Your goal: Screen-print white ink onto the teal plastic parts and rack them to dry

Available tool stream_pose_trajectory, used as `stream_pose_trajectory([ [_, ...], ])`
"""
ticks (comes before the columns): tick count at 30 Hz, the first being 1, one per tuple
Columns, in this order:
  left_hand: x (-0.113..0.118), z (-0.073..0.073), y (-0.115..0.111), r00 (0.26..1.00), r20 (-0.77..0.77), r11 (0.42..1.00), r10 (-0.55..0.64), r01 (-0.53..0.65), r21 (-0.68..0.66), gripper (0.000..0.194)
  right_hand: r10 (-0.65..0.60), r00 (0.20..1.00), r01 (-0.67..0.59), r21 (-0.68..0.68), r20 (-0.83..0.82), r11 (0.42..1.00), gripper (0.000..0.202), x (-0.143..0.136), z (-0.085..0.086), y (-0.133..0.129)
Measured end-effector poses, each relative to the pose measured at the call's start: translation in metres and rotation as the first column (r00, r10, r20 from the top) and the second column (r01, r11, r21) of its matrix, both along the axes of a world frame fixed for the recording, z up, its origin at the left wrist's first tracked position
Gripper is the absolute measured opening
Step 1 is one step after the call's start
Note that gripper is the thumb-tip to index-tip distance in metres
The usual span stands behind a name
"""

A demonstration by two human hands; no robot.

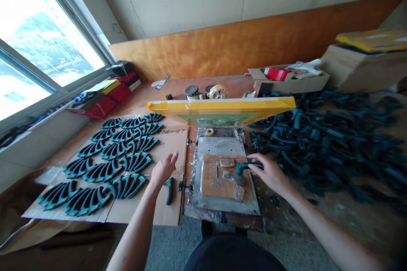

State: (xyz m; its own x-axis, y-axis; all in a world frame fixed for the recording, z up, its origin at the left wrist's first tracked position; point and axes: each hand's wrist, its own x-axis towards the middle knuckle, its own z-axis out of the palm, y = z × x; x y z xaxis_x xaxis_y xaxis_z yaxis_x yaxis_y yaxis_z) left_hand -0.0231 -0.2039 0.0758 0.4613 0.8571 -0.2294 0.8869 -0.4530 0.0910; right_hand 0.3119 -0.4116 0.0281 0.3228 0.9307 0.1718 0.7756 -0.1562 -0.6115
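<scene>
My right hand [269, 172] pinches one end of a dark green curved plastic handle [241, 168], whose wider end is over the small blocks of a wooden jig [208, 184]. This jig lies on a grey metal plate [219, 145]. To the left, my left hand [163, 170] is above the cardboard sheet [160, 214] with its fingers stretched out and nothing visible in them. Just below that hand, a single dark handle [169, 191] lies on the cardboard. Fanned rows of similar handles [87, 199] cover the sheet further left.
Behind the jig, a yellow-edged screen frame [222, 104] is tilted up over the plate. A large heap of dark green handles [305, 135] spreads on the right. Jars [192, 91], a tape roll [218, 91] and an open carton [295, 86] stand at the back.
</scene>
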Motion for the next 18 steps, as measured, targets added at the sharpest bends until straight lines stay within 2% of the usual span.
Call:
stream_pose_trajectory([
  [1, 0.015, 0.020, 0.006, 0.991, 0.130, 1.000, 0.009, -0.013, 0.024, 0.055, 0.078, 0.996, -0.076, 0.054, -0.034, 0.996, 0.027, -0.018, -0.003, 0.010],
  [2, 0.029, 0.041, 0.009, 0.943, 0.329, 0.997, 0.040, -0.058, 0.045, 0.060, 0.144, 0.989, -0.141, 0.083, -0.029, 0.987, 0.030, -0.035, -0.007, 0.019],
  [3, 0.043, 0.060, 0.011, 0.730, 0.677, 0.992, 0.098, -0.123, -0.010, 0.063, 0.192, 0.981, -0.192, 0.087, 0.012, 0.977, 0.033, -0.048, -0.013, 0.025],
  [4, 0.054, 0.077, 0.010, 0.479, 0.868, 0.989, 0.133, -0.127, -0.081, 0.065, 0.223, 0.971, -0.229, 0.071, 0.082, 0.971, 0.035, -0.059, -0.019, 0.030],
  [5, 0.062, 0.091, 0.007, 0.224, 0.959, 0.983, 0.173, -0.103, -0.153, 0.066, 0.238, 0.956, -0.249, 0.042, 0.172, 0.968, 0.037, -0.065, -0.025, 0.032],
  [6, 0.067, 0.101, 0.003, 0.030, 0.977, 0.976, 0.213, -0.057, -0.211, 0.065, 0.247, 0.932, -0.259, 0.011, 0.267, 0.966, 0.039, -0.068, -0.031, 0.032],
  [7, 0.067, 0.106, -0.001, -0.064, 0.967, 0.969, 0.246, -0.017, -0.247, 0.063, 0.252, 0.901, -0.264, -0.016, 0.354, 0.964, 0.041, -0.068, -0.035, 0.031],
  [8, 0.063, 0.106, -0.006, -0.094, 0.958, 0.962, 0.272, 0.004, -0.273, 0.059, 0.257, 0.870, -0.266, -0.039, 0.421, 0.963, 0.044, -0.067, -0.038, 0.029],
  [9, 0.055, 0.101, -0.011, -0.087, 0.952, 0.956, 0.294, 0.007, -0.294, 0.057, 0.263, 0.844, -0.268, -0.057, 0.467, 0.962, 0.046, -0.064, -0.040, 0.026],
  [12, 0.024, 0.069, -0.028, 0.030, 0.921, 0.921, 0.388, 0.021, -0.389, 0.058, 0.305, 0.804, -0.287, -0.116, 0.510, 0.951, 0.050, -0.050, -0.038, 0.018],
  [14, 0.009, 0.052, -0.037, 0.055, 0.882, 0.882, 0.468, 0.036, -0.470, 0.059, 0.307, 0.820, -0.262, -0.160, 0.483, 0.952, 0.046, -0.037, -0.032, 0.014],
  [16, 0.007, 0.049, -0.040, -0.004, 0.863, 0.862, 0.506, 0.054, -0.505, 0.059, 0.241, 0.861, -0.174, -0.187, 0.449, 0.967, 0.043, -0.018, -0.022, 0.014],
  [18, 0.016, 0.062, -0.033, -0.070, 0.874, 0.875, 0.481, 0.095, -0.474, 0.064, 0.129, 0.895, -0.053, -0.185, 0.427, 0.981, 0.042, 0.003, -0.009, 0.018],
])
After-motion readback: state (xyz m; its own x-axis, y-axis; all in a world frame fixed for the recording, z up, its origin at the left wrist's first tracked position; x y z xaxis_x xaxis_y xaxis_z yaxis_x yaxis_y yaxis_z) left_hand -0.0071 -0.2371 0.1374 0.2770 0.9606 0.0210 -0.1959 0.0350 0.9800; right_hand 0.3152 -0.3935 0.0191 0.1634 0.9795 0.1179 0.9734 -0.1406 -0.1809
